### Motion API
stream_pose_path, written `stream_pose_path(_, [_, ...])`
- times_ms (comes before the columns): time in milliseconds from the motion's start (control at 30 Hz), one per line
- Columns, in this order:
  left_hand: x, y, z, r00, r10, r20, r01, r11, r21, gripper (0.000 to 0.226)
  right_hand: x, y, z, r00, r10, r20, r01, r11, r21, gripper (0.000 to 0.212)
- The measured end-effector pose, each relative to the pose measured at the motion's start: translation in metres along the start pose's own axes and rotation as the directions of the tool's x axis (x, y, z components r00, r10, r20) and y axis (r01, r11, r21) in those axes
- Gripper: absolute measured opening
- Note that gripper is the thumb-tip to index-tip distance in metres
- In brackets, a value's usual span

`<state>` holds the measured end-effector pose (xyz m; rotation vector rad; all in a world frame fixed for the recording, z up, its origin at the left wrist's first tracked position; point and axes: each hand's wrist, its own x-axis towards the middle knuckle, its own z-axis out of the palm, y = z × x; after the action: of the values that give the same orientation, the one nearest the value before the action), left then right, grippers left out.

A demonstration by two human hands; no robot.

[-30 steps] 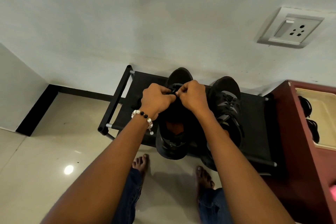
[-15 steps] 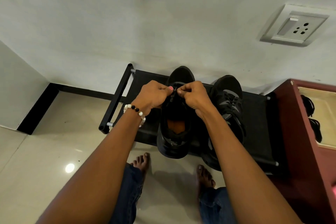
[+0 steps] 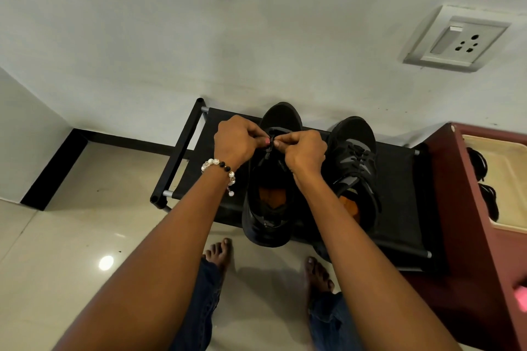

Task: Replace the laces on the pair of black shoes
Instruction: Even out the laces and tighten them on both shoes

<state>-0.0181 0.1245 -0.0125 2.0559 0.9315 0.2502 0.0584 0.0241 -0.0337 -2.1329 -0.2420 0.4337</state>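
Both hands are working the lace at the front eyelets of the left shoe (image 3: 269, 194), which sits on the black shoe rack (image 3: 399, 208) against the wall. The left hand (image 3: 236, 141) and right hand (image 3: 303, 151) each have fingers curled in a pinch on the black lace (image 3: 270, 142), thumbs nearly touching over the tongue. The right shoe (image 3: 355, 168) stands just beside it on the rack, laces threaded; I cannot tell whether those are old or new.

Risks from here, as I judge them:
- Black lace on black shoe in dim light: easy to miss an eyelet or cross the wrong way. Cause: poor contrast.
- The shoe's heel overhangs the rack's front edge. A hard tug toward the body could tip it onto the floor or bare feet (image 3: 218, 251). Nothing pins the shoe down, since both hands are on the lace.
- The rack top looks like fabric; pressing down may sag it and shift both shoes.
- The pinch is at the fingertips only, so the lace end may slip out mid-pull.
- Uneven ends if one side gets pulled through further.
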Motion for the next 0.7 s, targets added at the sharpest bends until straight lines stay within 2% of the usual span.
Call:
stream_pose_path(67, [0.001,0.0,0.001,1.0,0.006,-0.002,-0.006,1.0,0.011,0.003,0.002,0.005,-0.001,1.0,-0.004,-0.002,0.004,0.997,0.072,0.033])
stream_pose_path(167, [0.0,0.003,0.001,0.999,0.043,0.008,-0.044,0.989,0.141,0.012,-0.002,-0.002,-0.011,0.999,-0.02,0.045,0.012,0.987,0.162,0.025])
stream_pose_path(233, [0.0,0.006,0.001,0.999,0.042,0.006,-0.043,0.972,0.231,0.019,-0.009,-0.013,-0.026,0.995,-0.083,0.052,0.08,0.995,0.053,0.025])
stream_pose_path(300, [0.001,0.005,0.0,1.0,-0.009,-0.004,0.01,0.97,0.241,0.025,-0.018,-0.02,-0.045,0.983,-0.137,0.127,0.148,0.985,-0.087,0.037])
stream_pose_path(367, [0.004,0.0,0.0,0.995,-0.096,0.007,0.095,0.991,0.098,0.025,-0.03,-0.022,-0.06,0.952,-0.093,0.292,0.173,0.95,-0.26,0.049])
stream_pose_path(433, [0.003,0.0,-0.001,0.981,-0.19,0.043,0.195,0.965,-0.178,0.021,-0.04,-0.019,-0.063,0.926,-0.018,0.376,0.215,0.845,-0.489,0.046])
stream_pose_path(500, [0.0,0.003,-0.003,0.96,-0.267,0.083,0.277,0.872,-0.402,0.019,-0.044,-0.012,-0.057,0.928,-0.017,0.372,0.249,0.77,-0.588,0.037])
stream_pose_path(600, [-0.001,0.011,-0.011,0.923,-0.356,0.143,0.356,0.657,-0.664,0.017,-0.048,-0.003,-0.043,0.943,-0.035,0.331,0.232,0.783,-0.578,0.033])
stream_pose_path(633, [0.0,0.013,-0.016,0.919,-0.369,0.137,0.338,0.564,-0.754,0.019,-0.05,-0.001,-0.04,0.951,-0.041,0.307,0.217,0.796,-0.565,0.034])
stream_pose_path(700, [0.006,0.012,-0.03,0.907,-0.415,0.071,0.212,0.303,-0.929,0.02,-0.054,0.005,-0.033,0.966,-0.056,0.253,0.189,0.821,-0.538,0.035])
